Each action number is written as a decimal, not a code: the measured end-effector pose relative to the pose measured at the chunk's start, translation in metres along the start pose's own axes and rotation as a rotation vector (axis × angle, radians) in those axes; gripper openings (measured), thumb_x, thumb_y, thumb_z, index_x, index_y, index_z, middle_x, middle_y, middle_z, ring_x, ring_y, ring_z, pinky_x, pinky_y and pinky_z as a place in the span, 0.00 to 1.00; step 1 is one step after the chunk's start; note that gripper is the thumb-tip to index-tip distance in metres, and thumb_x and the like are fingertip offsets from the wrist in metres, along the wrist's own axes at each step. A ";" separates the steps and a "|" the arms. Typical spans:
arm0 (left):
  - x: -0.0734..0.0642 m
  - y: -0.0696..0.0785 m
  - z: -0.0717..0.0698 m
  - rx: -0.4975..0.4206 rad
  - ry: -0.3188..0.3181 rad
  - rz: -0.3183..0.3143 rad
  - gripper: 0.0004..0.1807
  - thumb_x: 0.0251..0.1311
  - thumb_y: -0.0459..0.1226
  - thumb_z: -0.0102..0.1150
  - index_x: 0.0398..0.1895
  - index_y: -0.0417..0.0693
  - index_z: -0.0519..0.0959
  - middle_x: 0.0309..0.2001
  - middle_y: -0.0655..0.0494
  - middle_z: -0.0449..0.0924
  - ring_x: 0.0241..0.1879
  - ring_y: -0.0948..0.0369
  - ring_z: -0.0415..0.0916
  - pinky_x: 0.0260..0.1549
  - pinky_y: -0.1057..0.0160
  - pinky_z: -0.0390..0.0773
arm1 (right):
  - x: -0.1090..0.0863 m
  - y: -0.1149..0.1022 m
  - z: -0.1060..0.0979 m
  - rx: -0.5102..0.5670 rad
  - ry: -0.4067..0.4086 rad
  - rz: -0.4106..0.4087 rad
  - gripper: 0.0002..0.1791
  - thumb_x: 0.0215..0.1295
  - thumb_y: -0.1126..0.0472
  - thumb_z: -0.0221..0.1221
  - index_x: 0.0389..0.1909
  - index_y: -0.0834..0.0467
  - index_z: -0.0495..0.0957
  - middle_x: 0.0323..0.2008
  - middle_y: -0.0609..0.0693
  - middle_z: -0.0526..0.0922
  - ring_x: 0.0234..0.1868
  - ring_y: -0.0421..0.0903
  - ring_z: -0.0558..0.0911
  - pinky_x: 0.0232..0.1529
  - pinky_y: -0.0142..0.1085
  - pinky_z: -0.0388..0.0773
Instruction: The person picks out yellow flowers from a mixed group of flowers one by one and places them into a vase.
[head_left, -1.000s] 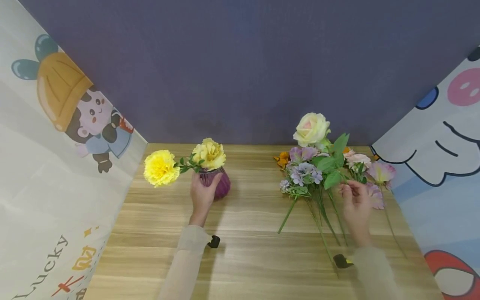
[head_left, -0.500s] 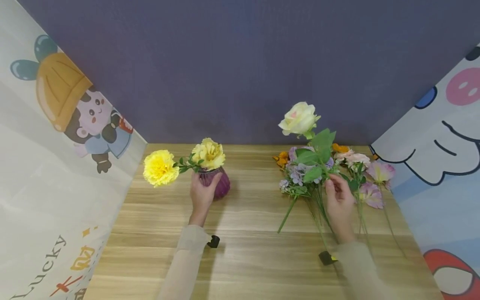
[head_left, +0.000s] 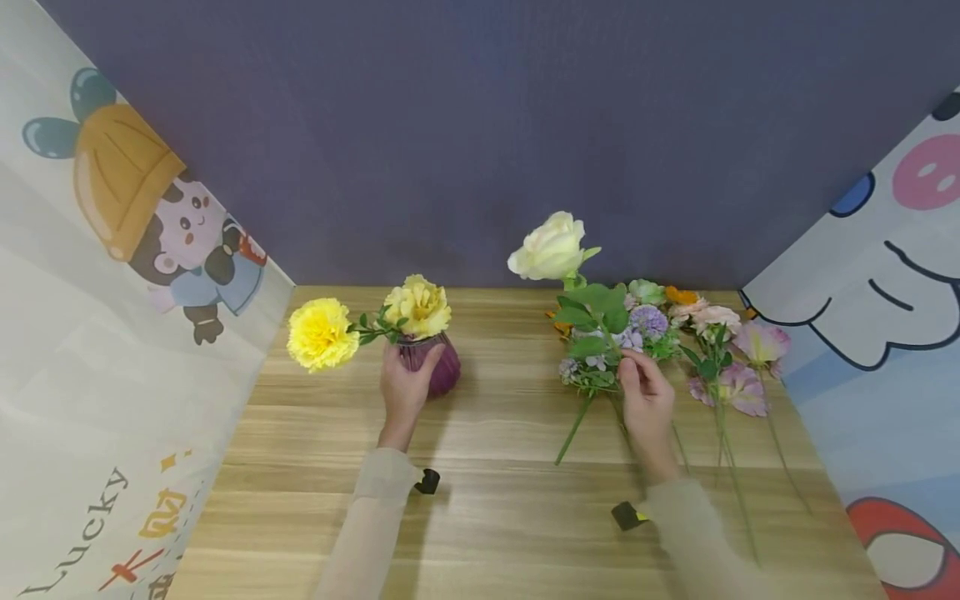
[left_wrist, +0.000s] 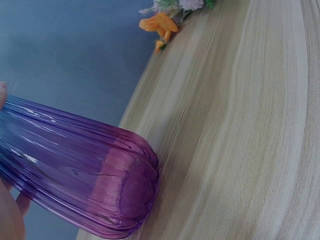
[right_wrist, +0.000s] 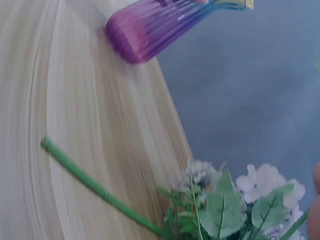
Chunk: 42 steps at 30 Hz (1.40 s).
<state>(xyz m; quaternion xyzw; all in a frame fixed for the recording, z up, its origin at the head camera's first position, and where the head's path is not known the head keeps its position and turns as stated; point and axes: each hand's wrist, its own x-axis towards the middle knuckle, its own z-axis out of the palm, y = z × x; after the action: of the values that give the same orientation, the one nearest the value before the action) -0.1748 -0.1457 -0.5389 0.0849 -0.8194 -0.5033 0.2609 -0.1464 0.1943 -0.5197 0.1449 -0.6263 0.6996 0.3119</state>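
A ribbed, see-through vase (head_left: 444,373) is standing on the wooden table (head_left: 510,500), its colour running from rosy pink at the base through violet to blue higher up. The left hand (head_left: 405,387) is gripping it near the neck, thumb on one side and fingers on the other. A pale yellow ruffled flower (head_left: 417,308) is rising from the vase's mouth, while a bright yellow carnation (head_left: 322,335) is leaning out to the vase's left on a leafy stem.

Well to the right of the vase, the right hand (head_left: 647,408) is pinching the stem of a white rose (head_left: 551,247) between thumb and fingers. The rose is showing a full, creamy, layered head, with broad green leaves (head_left: 596,312) spreading below it. The two hands are staying well apart.

Farther right of the vase than the rose's head, a purple globe-shaped bloom (head_left: 648,321), pink blossoms (head_left: 715,322) and mauve-edged flowers (head_left: 744,392) are lying on the table. Orange petals (left_wrist: 160,25) are lying there too, and a thick green stem (right_wrist: 105,194) is pointing out from the pile.
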 end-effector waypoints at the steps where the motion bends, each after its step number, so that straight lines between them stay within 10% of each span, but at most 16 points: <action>1: 0.000 0.000 0.000 0.001 -0.001 0.000 0.43 0.56 0.50 0.76 0.71 0.44 0.71 0.67 0.42 0.75 0.68 0.44 0.72 0.69 0.42 0.70 | -0.001 0.000 0.002 -0.004 0.003 0.021 0.12 0.75 0.73 0.54 0.47 0.84 0.74 0.28 0.43 0.79 0.25 0.37 0.71 0.27 0.25 0.69; 8: 0.001 -0.002 0.001 0.001 0.002 0.002 0.42 0.56 0.50 0.76 0.71 0.42 0.71 0.66 0.42 0.76 0.67 0.44 0.73 0.69 0.43 0.70 | -0.003 -0.001 0.017 0.131 -0.066 0.108 0.12 0.76 0.73 0.52 0.47 0.83 0.72 0.35 0.52 0.77 0.24 0.41 0.74 0.21 0.28 0.75; 16: 0.001 -0.001 0.001 0.005 0.009 0.002 0.42 0.55 0.49 0.77 0.70 0.42 0.72 0.65 0.41 0.76 0.67 0.44 0.73 0.69 0.44 0.71 | 0.002 -0.006 0.039 0.147 -0.075 0.132 0.18 0.75 0.70 0.57 0.45 0.87 0.69 0.39 0.47 0.79 0.35 0.40 0.84 0.40 0.29 0.85; 24: 0.001 -0.003 0.000 -0.005 0.010 0.008 0.41 0.55 0.48 0.77 0.70 0.43 0.72 0.65 0.42 0.77 0.67 0.45 0.74 0.69 0.44 0.71 | 0.011 -0.017 0.070 0.234 -0.057 0.153 0.05 0.74 0.71 0.57 0.44 0.65 0.82 0.42 0.50 0.84 0.45 0.41 0.86 0.52 0.30 0.83; 32: 0.000 -0.004 0.000 -0.008 0.007 0.012 0.42 0.55 0.48 0.77 0.71 0.44 0.71 0.66 0.42 0.76 0.68 0.45 0.73 0.69 0.44 0.70 | 0.015 -0.024 0.094 0.259 0.028 0.253 0.03 0.70 0.59 0.65 0.41 0.54 0.84 0.37 0.41 0.86 0.39 0.35 0.81 0.43 0.25 0.79; 42: 0.001 -0.005 0.001 -0.022 0.013 0.030 0.42 0.55 0.48 0.78 0.71 0.43 0.71 0.66 0.43 0.76 0.67 0.46 0.73 0.70 0.46 0.70 | 0.023 -0.028 0.105 0.273 0.023 0.186 0.04 0.72 0.65 0.63 0.42 0.52 0.83 0.36 0.45 0.86 0.37 0.37 0.82 0.40 0.28 0.82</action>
<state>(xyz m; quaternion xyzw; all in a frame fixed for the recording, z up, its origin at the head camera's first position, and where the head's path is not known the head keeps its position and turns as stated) -0.1772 -0.1474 -0.5429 0.0730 -0.8133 -0.5077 0.2747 -0.1665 0.0996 -0.4653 0.1194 -0.5325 0.8057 0.2302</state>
